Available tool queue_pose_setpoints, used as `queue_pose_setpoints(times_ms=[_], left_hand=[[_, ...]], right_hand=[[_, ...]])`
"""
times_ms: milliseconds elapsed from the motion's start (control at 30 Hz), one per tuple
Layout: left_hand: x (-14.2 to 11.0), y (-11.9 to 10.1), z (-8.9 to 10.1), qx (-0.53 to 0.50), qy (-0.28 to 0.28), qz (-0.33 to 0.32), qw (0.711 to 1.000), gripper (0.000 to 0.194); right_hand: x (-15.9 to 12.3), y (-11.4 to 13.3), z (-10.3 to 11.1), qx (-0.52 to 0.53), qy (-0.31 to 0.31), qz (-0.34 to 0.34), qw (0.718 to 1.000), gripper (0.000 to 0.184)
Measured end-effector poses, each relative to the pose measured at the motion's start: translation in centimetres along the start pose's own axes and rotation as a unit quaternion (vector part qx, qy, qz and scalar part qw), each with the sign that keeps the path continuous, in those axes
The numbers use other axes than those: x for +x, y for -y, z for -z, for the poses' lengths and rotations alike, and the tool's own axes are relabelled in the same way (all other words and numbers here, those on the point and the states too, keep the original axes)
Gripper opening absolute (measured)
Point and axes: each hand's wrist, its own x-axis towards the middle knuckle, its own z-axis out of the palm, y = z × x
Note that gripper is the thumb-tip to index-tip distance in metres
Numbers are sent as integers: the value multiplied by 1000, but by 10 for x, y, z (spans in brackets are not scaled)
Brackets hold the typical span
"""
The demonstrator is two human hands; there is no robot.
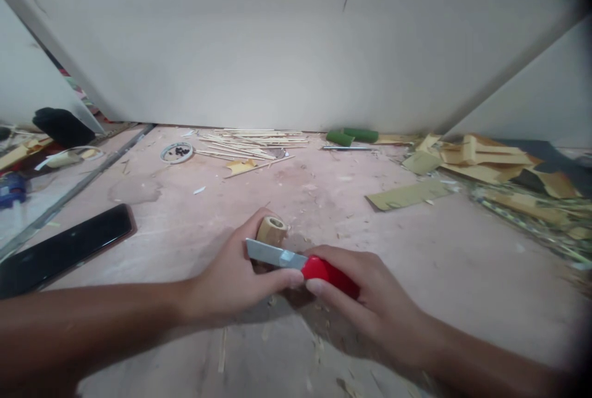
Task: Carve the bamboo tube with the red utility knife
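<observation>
A short hollow piece of bamboo [270, 234] is gripped in my left hand [240, 262], its open end facing up and away from me. My right hand [356, 281] is closed around the red handle of a utility knife [268, 252]. The knife's wide blade points left and lies across the near side of the bamboo piece; whether its edge touches the bamboo I cannot tell. My left thumb reaches close to the base of the blade, by my right fingertips. Small shavings [319, 342] are scattered below both hands.
Thin sticks [250, 142] lie along the white panel [277, 46], beside a round lid [176, 152] with dark bits. Green bamboo pieces [352, 136] are at the back. Sandpaper [407, 194] and folded yellowish scraps [485, 157] lie right. A phone [69, 247] rests left.
</observation>
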Motion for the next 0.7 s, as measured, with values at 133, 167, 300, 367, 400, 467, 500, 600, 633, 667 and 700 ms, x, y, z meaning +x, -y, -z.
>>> queue_pose_setpoints(times_ms=[133, 167, 300, 367, 400, 467, 500, 600, 633, 667, 700], left_hand=[[-1, -2, 0, -7, 24, -3, 1000, 39], [0, -2, 0, -7, 27, -3, 1000, 40], [0, -2, 1, 9, 29, -12, 999, 41], [0, -2, 1, 21, 33, -14, 999, 40], [0, -2, 2, 27, 35, -13, 999, 40], [0, -2, 3, 39, 34, -12, 999, 39], [0, -1, 3, 44, 32, -9, 998, 39], [0, -1, 3, 61, 23, 1, 998, 41], [0, -1, 3, 65, 20, 2, 998, 42], [0, 0, 3, 69, 18, 2, 997, 42], [0, 0, 3, 71, 16, 2, 997, 42]], right_hand=[[0, 2, 1, -11, 6, 5, 1000, 26], [0, 2, 1, -9, 6, 7, 1000, 26], [0, -1, 1, -7, 4, 14, 1000, 27], [-1, -2, 1, -7, 1, 20, 1000, 26], [-1, -3, 1, -6, 0, 23, 1000, 26], [-3, -5, 1, -2, 2, 28, 1000, 25], [-4, -5, 1, 1, 5, 29, 1000, 25], [-6, -7, 1, 5, 8, 30, 1000, 24], [-6, -7, 1, 5, 9, 28, 1000, 24], [-6, -7, 1, 5, 9, 26, 1000, 24], [-6, -7, 1, 3, 10, 23, 1000, 24]])
